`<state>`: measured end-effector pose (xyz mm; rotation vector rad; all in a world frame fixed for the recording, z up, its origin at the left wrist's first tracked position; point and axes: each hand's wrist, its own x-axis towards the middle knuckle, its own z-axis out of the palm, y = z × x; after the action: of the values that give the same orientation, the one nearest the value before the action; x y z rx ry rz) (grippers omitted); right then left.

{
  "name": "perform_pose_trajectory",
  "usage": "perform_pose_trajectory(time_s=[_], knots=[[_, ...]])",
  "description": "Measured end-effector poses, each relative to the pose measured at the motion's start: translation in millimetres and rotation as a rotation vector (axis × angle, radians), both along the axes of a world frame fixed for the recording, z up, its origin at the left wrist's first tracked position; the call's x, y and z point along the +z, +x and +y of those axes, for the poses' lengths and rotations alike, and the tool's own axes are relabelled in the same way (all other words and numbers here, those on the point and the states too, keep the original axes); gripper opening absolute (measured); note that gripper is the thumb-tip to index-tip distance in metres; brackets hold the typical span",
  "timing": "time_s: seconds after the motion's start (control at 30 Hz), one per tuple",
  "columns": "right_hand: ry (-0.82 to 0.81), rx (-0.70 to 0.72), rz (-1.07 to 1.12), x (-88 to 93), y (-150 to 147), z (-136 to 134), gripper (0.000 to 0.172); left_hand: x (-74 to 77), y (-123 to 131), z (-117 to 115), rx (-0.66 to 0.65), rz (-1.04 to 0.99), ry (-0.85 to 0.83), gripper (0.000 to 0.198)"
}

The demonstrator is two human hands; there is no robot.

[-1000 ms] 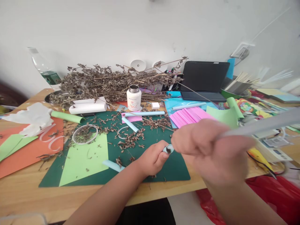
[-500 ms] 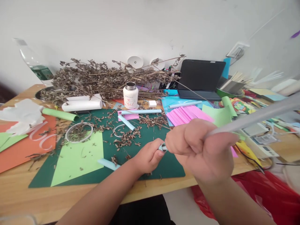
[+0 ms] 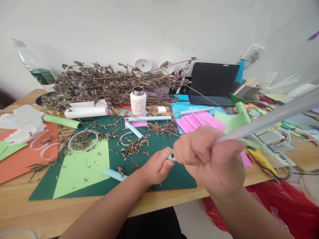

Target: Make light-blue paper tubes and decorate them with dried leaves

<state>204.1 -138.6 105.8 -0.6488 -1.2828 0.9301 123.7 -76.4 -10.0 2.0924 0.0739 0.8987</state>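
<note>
Over the front of the green cutting mat (image 3: pixel 180 181), my left hand (image 3: pixel 157 167) is closed around a light blue paper tube (image 3: pixel 171 157), whose open end shows at the fingers. My right hand (image 3: pixel 209 156) grips a long pale grey rod (image 3: pixel 264 119) that slants up to the right edge. Its knuckles meet the tube's mouth; whether the rod's lower end is inside is hidden by the fingers. On the mat lie a blue paper roll (image 3: pixel 116 174), a short blue roll (image 3: pixel 134 130), a longer blue roll (image 3: pixel 154 118) and crumbled dried leaves (image 3: pixel 134 147).
Dried branches (image 3: pixel 107 79) spread along the wall behind a white bottle (image 3: pixel 138 102). A dark tablet (image 3: pixel 214 81) stands at the back right. Pink folded paper (image 3: pixel 199 121) lies beyond my right hand. Green paper (image 3: pixel 82 172) and a clear ring (image 3: pixel 83 141) lie left.
My right hand has shifted slightly left with the rod, closer against the tube's mouth, so less of the opening shows. My left hand has stayed nearly in place.
</note>
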Motion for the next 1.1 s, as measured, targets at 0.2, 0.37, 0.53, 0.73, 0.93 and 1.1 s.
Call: perform_pose_trajectory(time_s=[0.2,0.37,0.53,0.73,0.93,1.1], knots=[[0.007,-0.002,0.011,1.7,1.6,-0.9,0.039,-2.2,0.0,0.9,-0.049,0.070,-0.038,0.048],[0.045,-0.017,0.030,-1.2,1.7,1.3,0.038,-3.9,0.3,1.7,-0.021,0.060,-0.022,0.046],[0.058,-0.022,0.019,-0.7,0.8,1.8,0.039,-3.6,-0.1,1.6,-0.014,0.056,-0.018,0.045],[0.037,-0.032,0.011,1.4,-0.2,-0.8,0.038,-3.3,-0.6,1.2,-0.023,0.086,-0.013,0.050],[0.037,-0.039,-0.068,-2.7,-1.6,-5.9,0.032,-4.5,-0.6,2.1,-0.016,0.128,-0.046,0.050],[0.110,-0.094,-0.120,-5.8,-2.7,-6.5,0.033,-3.5,-0.7,2.1,-0.040,0.136,-0.055,0.048]])
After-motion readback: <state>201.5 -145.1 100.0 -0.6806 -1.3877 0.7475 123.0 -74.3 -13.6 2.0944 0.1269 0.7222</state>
